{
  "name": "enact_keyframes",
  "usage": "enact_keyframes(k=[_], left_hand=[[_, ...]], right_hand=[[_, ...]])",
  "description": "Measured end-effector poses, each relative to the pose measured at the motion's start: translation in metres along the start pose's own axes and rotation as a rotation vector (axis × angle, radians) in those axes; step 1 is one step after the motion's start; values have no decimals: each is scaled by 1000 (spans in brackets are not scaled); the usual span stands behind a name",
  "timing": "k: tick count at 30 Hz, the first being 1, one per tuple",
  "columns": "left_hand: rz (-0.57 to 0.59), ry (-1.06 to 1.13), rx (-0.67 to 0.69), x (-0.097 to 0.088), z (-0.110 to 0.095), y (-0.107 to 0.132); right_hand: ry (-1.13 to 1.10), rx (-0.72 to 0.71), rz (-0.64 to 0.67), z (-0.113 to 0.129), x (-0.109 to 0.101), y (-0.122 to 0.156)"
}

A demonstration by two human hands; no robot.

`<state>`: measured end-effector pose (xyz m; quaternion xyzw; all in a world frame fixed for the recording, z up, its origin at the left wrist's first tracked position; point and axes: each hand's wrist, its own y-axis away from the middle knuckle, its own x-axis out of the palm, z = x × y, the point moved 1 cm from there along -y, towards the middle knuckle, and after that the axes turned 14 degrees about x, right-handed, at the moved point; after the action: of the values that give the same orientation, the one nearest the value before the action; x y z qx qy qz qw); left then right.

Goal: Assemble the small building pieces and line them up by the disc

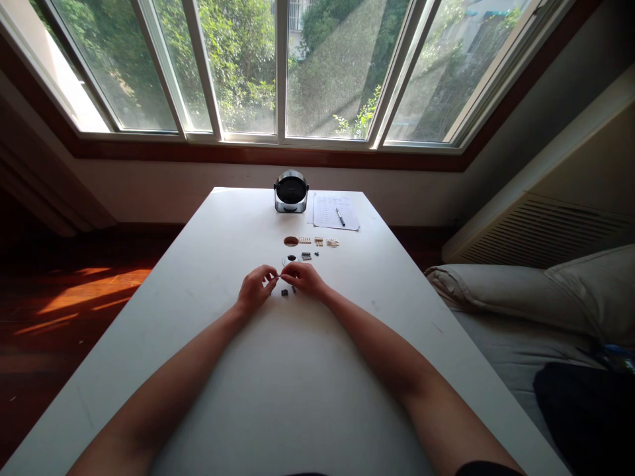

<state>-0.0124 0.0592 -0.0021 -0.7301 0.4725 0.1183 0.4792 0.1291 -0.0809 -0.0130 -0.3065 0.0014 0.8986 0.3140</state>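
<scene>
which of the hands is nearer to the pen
Right. The right hand is on the near side of the pen, slightly left; the left hand is farther left.

The table (188,284) is passable at left; small parts (306,256) and a round device (291,190) obstruct its midline.

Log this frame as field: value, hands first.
hands: left hand and right hand, fingertips brought together; anything between them too small to identify
near side: small dark block
beyond hands: small grey pieces, then reddish-brown disc beside rows of copper-coloured pieces
far end: round black device on a stand; papers with pen on top
surface: white table
background: sliding windows
</scene>
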Motion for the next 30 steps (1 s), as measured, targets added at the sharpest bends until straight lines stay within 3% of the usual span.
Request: enact_keyframes(k=[30], left_hand=[[8, 11, 8, 0, 1, 1]], right_hand=[[-23, 17, 16, 1, 2, 0]])
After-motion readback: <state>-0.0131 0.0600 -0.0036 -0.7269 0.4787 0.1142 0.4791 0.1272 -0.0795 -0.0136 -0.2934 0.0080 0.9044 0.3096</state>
